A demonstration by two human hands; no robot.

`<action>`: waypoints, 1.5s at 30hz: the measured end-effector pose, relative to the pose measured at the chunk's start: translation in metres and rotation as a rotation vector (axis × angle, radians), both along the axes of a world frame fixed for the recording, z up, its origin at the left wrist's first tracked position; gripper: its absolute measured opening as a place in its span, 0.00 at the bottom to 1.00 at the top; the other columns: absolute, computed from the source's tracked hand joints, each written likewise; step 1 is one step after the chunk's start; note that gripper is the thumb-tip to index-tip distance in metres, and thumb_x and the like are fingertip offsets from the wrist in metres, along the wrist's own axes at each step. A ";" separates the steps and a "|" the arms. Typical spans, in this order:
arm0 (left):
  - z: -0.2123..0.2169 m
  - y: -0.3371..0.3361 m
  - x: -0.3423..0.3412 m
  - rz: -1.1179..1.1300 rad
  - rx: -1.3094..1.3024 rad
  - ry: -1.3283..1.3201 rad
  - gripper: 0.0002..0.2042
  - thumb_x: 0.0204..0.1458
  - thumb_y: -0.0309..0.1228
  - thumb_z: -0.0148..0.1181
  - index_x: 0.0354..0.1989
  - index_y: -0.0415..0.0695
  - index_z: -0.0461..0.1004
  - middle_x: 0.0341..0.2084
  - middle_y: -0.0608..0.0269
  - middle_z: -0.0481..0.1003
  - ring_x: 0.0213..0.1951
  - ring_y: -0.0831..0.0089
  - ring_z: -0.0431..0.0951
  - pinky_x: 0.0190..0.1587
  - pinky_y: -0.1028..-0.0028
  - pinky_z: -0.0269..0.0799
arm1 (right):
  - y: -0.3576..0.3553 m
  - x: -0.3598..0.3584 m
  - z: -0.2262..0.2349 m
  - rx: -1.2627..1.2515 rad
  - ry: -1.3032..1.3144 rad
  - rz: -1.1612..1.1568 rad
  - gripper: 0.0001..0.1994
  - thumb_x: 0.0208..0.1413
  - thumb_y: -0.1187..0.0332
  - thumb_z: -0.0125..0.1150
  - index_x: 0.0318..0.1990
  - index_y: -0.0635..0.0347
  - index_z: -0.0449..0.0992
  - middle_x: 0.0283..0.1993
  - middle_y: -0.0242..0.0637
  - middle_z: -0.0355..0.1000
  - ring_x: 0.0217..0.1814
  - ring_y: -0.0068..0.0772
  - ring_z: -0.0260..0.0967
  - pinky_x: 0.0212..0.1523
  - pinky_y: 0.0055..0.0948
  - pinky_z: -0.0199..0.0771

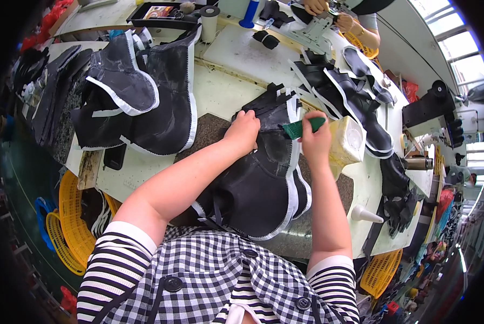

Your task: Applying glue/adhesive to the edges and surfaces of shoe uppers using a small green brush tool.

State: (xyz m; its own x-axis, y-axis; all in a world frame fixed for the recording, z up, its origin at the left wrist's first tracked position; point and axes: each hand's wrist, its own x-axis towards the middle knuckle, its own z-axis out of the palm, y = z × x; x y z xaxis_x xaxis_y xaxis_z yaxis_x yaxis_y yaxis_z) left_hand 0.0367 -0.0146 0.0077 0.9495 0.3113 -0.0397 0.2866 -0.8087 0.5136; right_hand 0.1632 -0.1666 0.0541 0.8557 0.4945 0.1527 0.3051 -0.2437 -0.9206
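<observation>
A black boot upper (252,189) with white-taped edges lies in front of me on a dark speckled board (209,127). My left hand (244,132) is closed on its left side, near the far end, with the fingers curled over the material. In my right hand (313,137) is a green-handled brush (301,128), its dark tip touching or just above the upper near the taped right edge. Whitish smears mark the black surface there. Just right of that hand stands a yellowish, glue-crusted square container (352,140).
More black uppers with white edging (161,102) are piled at left, others (355,102) at right. A white cone-shaped nozzle (365,214) lies near the right table edge. Yellow baskets (74,216) stand below the table. Across the table, another person's hands (347,24) work at a machine.
</observation>
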 end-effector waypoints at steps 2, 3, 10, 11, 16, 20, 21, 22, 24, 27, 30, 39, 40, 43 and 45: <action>0.002 0.002 0.004 -0.023 0.019 0.024 0.22 0.30 0.28 0.77 0.37 0.36 0.76 0.44 0.53 0.69 0.50 0.55 0.67 0.53 0.64 0.69 | -0.020 0.008 -0.011 -0.026 -0.031 -0.062 0.07 0.56 0.76 0.59 0.40 0.56 0.69 0.29 0.42 0.71 0.25 0.43 0.71 0.29 0.35 0.71; 0.001 0.000 0.005 -0.009 0.005 0.024 0.23 0.29 0.28 0.77 0.37 0.36 0.76 0.44 0.53 0.70 0.50 0.55 0.67 0.53 0.64 0.69 | -0.030 0.012 -0.013 -0.019 -0.350 -0.117 0.07 0.55 0.76 0.59 0.40 0.57 0.69 0.30 0.43 0.72 0.27 0.47 0.71 0.32 0.37 0.71; 0.020 -0.009 -0.007 0.012 0.054 0.218 0.32 0.33 0.29 0.75 0.51 0.39 0.69 0.52 0.52 0.66 0.56 0.54 0.66 0.58 0.60 0.65 | -0.115 -0.032 0.009 -0.147 -0.316 -0.267 0.06 0.57 0.71 0.59 0.41 0.58 0.72 0.33 0.42 0.75 0.35 0.41 0.75 0.38 0.34 0.73; 0.023 -0.013 -0.013 0.011 0.073 0.205 0.32 0.33 0.29 0.75 0.51 0.39 0.69 0.52 0.52 0.66 0.56 0.54 0.66 0.58 0.60 0.65 | -0.126 -0.036 0.019 -0.044 -0.285 -0.314 0.06 0.58 0.71 0.60 0.42 0.59 0.72 0.32 0.34 0.72 0.33 0.26 0.70 0.36 0.27 0.72; 0.036 -0.042 -0.036 0.026 0.051 -0.135 0.44 0.45 0.29 0.67 0.70 0.45 0.47 0.66 0.48 0.50 0.68 0.51 0.50 0.67 0.54 0.46 | -0.211 -0.019 0.006 0.192 -0.031 -0.556 0.07 0.59 0.73 0.60 0.44 0.57 0.71 0.40 0.29 0.69 0.35 0.20 0.66 0.34 0.21 0.72; 0.079 -0.054 -0.100 -0.081 -0.024 -0.083 0.43 0.48 0.31 0.66 0.71 0.44 0.46 0.66 0.47 0.51 0.68 0.49 0.51 0.67 0.55 0.46 | -0.218 -0.029 0.014 0.132 -0.015 -0.486 0.09 0.58 0.74 0.61 0.46 0.59 0.73 0.41 0.31 0.72 0.40 0.20 0.69 0.40 0.20 0.72; 0.080 -0.049 -0.112 -0.065 -0.121 -0.109 0.44 0.48 0.31 0.66 0.71 0.44 0.44 0.65 0.46 0.53 0.67 0.49 0.53 0.67 0.56 0.48 | -0.217 -0.026 0.008 0.097 -0.086 -0.495 0.09 0.57 0.74 0.61 0.46 0.59 0.73 0.41 0.31 0.72 0.41 0.21 0.69 0.41 0.21 0.72; 0.082 -0.040 -0.122 -0.044 -0.215 -0.141 0.45 0.48 0.31 0.67 0.71 0.44 0.43 0.64 0.45 0.56 0.66 0.49 0.55 0.66 0.58 0.51 | -0.219 -0.025 0.000 0.067 -0.160 -0.497 0.09 0.57 0.74 0.61 0.46 0.60 0.74 0.41 0.32 0.72 0.41 0.23 0.69 0.43 0.22 0.72; 0.097 -0.004 -0.130 0.166 -0.501 -0.248 0.45 0.49 0.28 0.66 0.72 0.41 0.41 0.60 0.44 0.63 0.60 0.58 0.67 0.61 0.62 0.62 | -0.211 -0.021 -0.019 0.116 -0.198 -0.526 0.10 0.57 0.74 0.62 0.46 0.61 0.74 0.41 0.33 0.73 0.42 0.25 0.70 0.44 0.25 0.72; 0.132 0.077 -0.146 0.365 -0.743 -0.568 0.42 0.53 0.27 0.62 0.71 0.38 0.39 0.59 0.46 0.65 0.55 0.65 0.72 0.55 0.69 0.69 | -0.194 -0.020 -0.033 -0.029 -0.318 -0.457 0.09 0.57 0.72 0.62 0.44 0.63 0.75 0.40 0.38 0.75 0.43 0.31 0.73 0.46 0.29 0.72; 0.181 0.143 -0.158 0.461 -0.539 -0.809 0.41 0.53 0.28 0.61 0.70 0.35 0.39 0.44 0.53 0.77 0.38 0.72 0.78 0.39 0.74 0.73 | -0.222 -0.010 -0.068 -0.055 -0.251 -0.487 0.11 0.57 0.71 0.62 0.44 0.67 0.74 0.40 0.43 0.76 0.41 0.35 0.74 0.47 0.31 0.73; 0.227 0.352 -0.318 1.323 -0.399 -0.827 0.24 0.45 0.27 0.61 0.52 0.34 0.64 0.32 0.54 0.76 0.27 0.66 0.79 0.22 0.71 0.72 | -0.257 0.020 -0.075 -0.038 -0.199 -0.332 0.15 0.62 0.68 0.56 0.52 0.68 0.69 0.47 0.42 0.71 0.47 0.34 0.70 0.51 0.30 0.71; 0.230 0.322 -0.313 1.361 -0.307 -0.903 0.20 0.46 0.28 0.60 0.49 0.35 0.69 0.31 0.56 0.76 0.29 0.68 0.79 0.24 0.74 0.72 | -0.261 0.021 -0.084 -0.076 -0.293 -0.335 0.15 0.62 0.68 0.56 0.51 0.68 0.69 0.47 0.42 0.71 0.49 0.34 0.69 0.52 0.29 0.70; 0.213 0.241 -0.305 0.833 -0.422 -0.983 0.12 0.57 0.37 0.61 0.30 0.40 0.75 0.23 0.64 0.74 0.24 0.80 0.71 0.28 0.80 0.66 | -0.224 -0.018 -0.038 -0.099 -0.335 -0.333 0.10 0.61 0.70 0.56 0.45 0.66 0.72 0.41 0.42 0.74 0.44 0.35 0.72 0.48 0.30 0.71; 0.202 0.172 -0.272 0.714 -0.340 -0.683 0.15 0.59 0.39 0.57 0.23 0.45 0.70 0.17 0.67 0.73 0.21 0.82 0.67 0.25 0.80 0.61 | -0.217 -0.028 -0.025 -0.089 -0.332 -0.387 0.08 0.59 0.70 0.59 0.44 0.63 0.73 0.37 0.38 0.75 0.40 0.31 0.72 0.44 0.28 0.72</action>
